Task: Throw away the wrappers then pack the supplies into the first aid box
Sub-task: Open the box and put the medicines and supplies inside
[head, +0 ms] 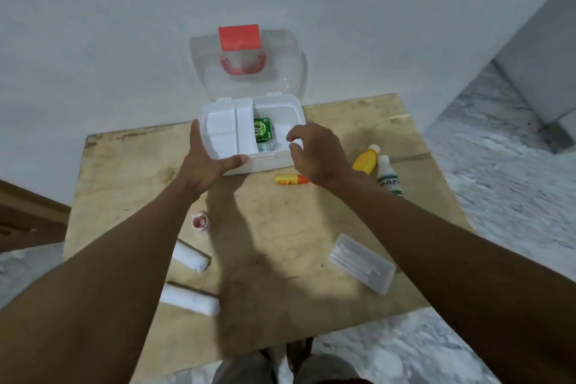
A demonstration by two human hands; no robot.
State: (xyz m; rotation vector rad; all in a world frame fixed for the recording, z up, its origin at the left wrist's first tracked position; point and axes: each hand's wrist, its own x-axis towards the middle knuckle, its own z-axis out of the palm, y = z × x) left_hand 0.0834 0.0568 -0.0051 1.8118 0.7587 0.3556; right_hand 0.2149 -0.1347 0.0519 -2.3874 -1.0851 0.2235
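The white first aid box point(282, 104) stands open at the far edge of the wooden table, its clear lid point(280, 62) with a red latch leaning on the wall. Inside lie a white divider tray point(226, 131) and a green packet point(263, 131). My left hand point(204, 160) grips the box's front left corner. My right hand point(311, 153) hovers over the box's front right corner, fingers curled and apart, empty. On the table lie an orange tube point(288, 179), a yellow bottle point(366, 159), a white bottle point(388, 176), a tape roll point(201, 221), two white gauze rolls point(190, 256) point(190, 299) and a clear flat case point(361, 262).
The wooden table point(274, 227) stands against a white wall. A marble floor point(505, 181) lies to the right and below. A brown wooden piece of furniture point(28, 215) stands at the left. My legs point(280, 368) show at the table's near edge.
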